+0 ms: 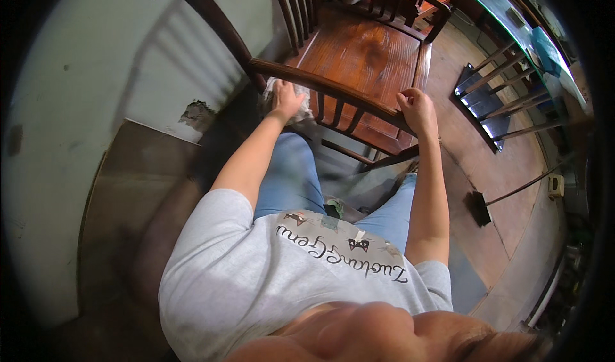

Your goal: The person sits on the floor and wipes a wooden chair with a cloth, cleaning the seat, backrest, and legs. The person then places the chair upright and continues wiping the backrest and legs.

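Observation:
A dark wooden armchair (365, 50) with a glossy reddish-brown seat and slatted sides stands before me. My left hand (287, 99) presses a crumpled whitish cloth (302, 107) beside the near armrest (326, 81), close to where it meets the back post. Part of the cloth is hidden behind the hand. At the front end of the same armrest, my right hand (417, 107) rests with its fingers curled over the wood; its grip is partly hidden.
A pale wall (86, 64) with a damaged patch rises at the left, a brown board (139, 170) below it. At the right are a glass-topped table (509, 21), a black base with posts (480, 112) and a long-handled brush (480, 208) on the floor.

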`<state>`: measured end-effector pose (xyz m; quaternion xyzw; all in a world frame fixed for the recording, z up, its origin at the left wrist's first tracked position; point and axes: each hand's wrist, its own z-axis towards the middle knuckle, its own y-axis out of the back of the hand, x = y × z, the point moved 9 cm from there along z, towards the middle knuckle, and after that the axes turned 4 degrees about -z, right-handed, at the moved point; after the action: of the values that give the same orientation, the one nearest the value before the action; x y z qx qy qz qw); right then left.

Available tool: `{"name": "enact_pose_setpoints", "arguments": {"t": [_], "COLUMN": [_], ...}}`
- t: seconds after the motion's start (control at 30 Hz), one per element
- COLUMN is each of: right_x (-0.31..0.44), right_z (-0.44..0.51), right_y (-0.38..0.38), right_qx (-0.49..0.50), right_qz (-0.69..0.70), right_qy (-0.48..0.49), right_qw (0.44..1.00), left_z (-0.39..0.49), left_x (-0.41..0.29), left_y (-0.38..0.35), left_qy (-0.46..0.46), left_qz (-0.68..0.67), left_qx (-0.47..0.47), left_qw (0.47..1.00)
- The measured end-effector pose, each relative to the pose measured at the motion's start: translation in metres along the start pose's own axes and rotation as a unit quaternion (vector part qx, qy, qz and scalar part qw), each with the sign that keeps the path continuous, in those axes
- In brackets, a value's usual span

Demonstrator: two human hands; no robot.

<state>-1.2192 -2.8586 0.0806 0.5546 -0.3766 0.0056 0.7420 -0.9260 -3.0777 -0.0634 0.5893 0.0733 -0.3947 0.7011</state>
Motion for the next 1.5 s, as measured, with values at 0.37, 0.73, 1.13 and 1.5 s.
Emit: {"name": "enact_pose_setpoints", "arguments": {"t": [0.37, 0.73, 1.13, 1.5], "right_x": [-0.004, -0.016, -0.009, 0.054], "right_z": [0.003, 0.011, -0.004, 0.001], "right_y": [-0.004, -0.009, 0.007, -0.006], "right_qx": [0.009, -0.003, -0.090, 0.073], "right_qz": [-0.005, -0.037, -0.089, 0.563], "right_qy": [-0.019, -0.008, -0.036, 0.065], "right_qw": [1.000, 0.999, 0.991, 0.820], "left_z": [0.003, -0.075, -0.149, 0.015], "left_x": [0.011, 0.013, -0.093, -0.247], "left_y": [-0.084, -0.072, -0.022, 0.157], "left_qy": [0.174, 0.236, 0.230, -0.068], "left_qz": [-0.075, -0.301, -0.510, -0.658], "left_qx": [0.114, -0.025, 0.250, 0.060], "left_qw": [0.975, 0.924, 0.791, 0.747]}}
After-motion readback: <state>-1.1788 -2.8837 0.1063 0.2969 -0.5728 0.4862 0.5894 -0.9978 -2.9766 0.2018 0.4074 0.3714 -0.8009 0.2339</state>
